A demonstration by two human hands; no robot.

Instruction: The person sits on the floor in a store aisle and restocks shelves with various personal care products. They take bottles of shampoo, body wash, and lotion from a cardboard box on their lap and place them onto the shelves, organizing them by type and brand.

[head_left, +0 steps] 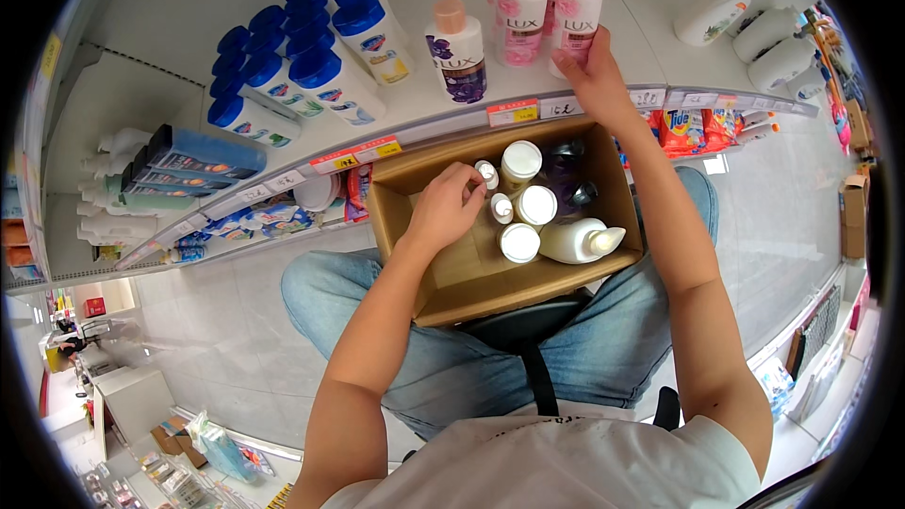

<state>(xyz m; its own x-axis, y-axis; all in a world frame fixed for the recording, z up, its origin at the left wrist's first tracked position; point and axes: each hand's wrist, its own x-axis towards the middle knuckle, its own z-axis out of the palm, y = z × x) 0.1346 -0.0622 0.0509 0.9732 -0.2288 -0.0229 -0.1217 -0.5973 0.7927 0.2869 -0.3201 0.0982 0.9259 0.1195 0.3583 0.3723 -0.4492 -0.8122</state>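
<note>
My right hand (596, 78) grips the lower part of a white and pink Lux bottle (578, 18) with a copper-coloured cap, on the shelf beside similar pink bottles (522, 21). A Lux bottle with a purple label (458, 56) stands apart to their left. My left hand (452, 201) is over an open cardboard box (459, 272) on my lap, its fingertips at a small white-capped bottle (486, 173); whether they grip it is unclear. In the box are several white-lidded containers (536, 205), a white pump bottle (576, 240) and dark bottles (569, 194).
Blue-capped Safeguard bottles (325, 78) stand in rows left on the shelf, with blue bottles (205, 155) beyond. White bottles (714, 3) are at the right. Price tags line the shelf edge (424, 148). Tide bags (682, 131) lie on the lower shelf.
</note>
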